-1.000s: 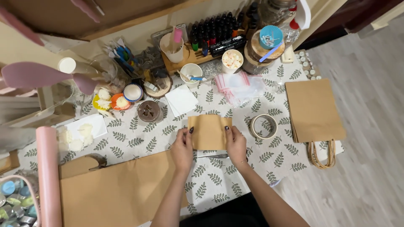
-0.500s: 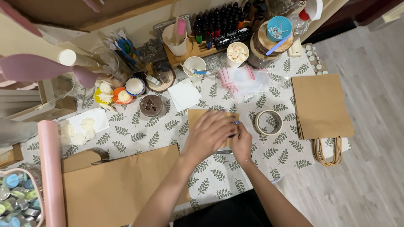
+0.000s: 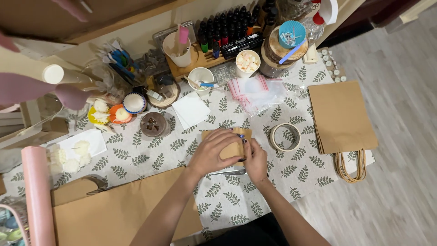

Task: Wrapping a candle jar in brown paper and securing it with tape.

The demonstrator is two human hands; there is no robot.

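A small brown paper packet [image 3: 235, 146] lies on the leaf-patterned tablecloth [image 3: 282, 182] at the table's middle. My left hand [image 3: 211, 152] lies flat over its left part, fingers spread across it. My right hand [image 3: 255, 159] presses its right lower edge with the fingertips. Most of the packet is hidden under both hands. A metal tool, perhaps scissors [image 3: 230, 172], lies just below my hands.
A roll of tape [image 3: 285, 137] sits right of the packet. Brown paper bags with rope handles [image 3: 340, 116] lie further right. A brown paper sheet [image 3: 118, 212] and a pink roll [image 3: 37, 196] lie left. Cups, dark bottles, plastic bags and white napkins crowd the back.
My left hand has crossed from the packet's left edge to lie over its top. The right hand stays at the right edge. The camera has shifted slightly.
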